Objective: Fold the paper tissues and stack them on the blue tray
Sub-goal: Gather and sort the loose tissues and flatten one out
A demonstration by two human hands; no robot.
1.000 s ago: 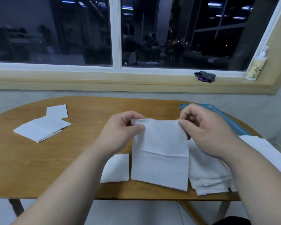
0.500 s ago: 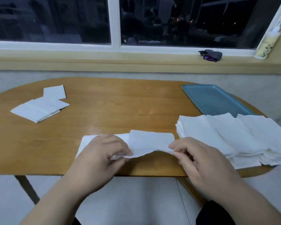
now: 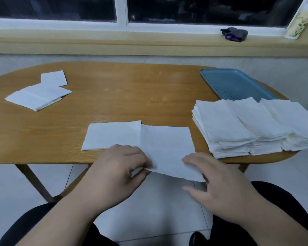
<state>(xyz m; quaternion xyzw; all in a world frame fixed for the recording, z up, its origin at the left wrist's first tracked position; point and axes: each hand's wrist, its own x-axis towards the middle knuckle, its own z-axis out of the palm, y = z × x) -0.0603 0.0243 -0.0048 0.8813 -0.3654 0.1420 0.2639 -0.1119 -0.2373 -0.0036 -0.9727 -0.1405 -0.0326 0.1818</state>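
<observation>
Since half a second ago the tissue (image 3: 165, 144) went from humped up between my grips to lying mostly flat, and both hands slid back toward me, off the near edge. So, biggest first: the wooden table (image 3: 114, 103) fills most of the view. Off to the right of the right hand (image 3: 219, 189) and a bit further out sits the big stack (image 3: 229, 128) of unfolded tissues, fanned out. Just past it is the blue tray (image 3: 235, 84), and the stack hides its near edge.

The tissue lies right ahead of both hands, near edge hanging off the table. My left hand (image 3: 117, 171) pinches its near left corner between thumb and fingers. The right one has the near right corner, fingers on top, thumb underneath. The tissue's left side overlaps a folded tissue (image 3: 110, 135) lying flat just ahead of the left hand.

Well off to the left there's a small pile (image 3: 37, 96) of tissues, with one square (image 3: 53, 79) touching its far side. Far ahead on the windowsill (image 3: 149, 41) are a dark bundle (image 3: 235, 33) and a bottle (image 3: 299, 22).
</observation>
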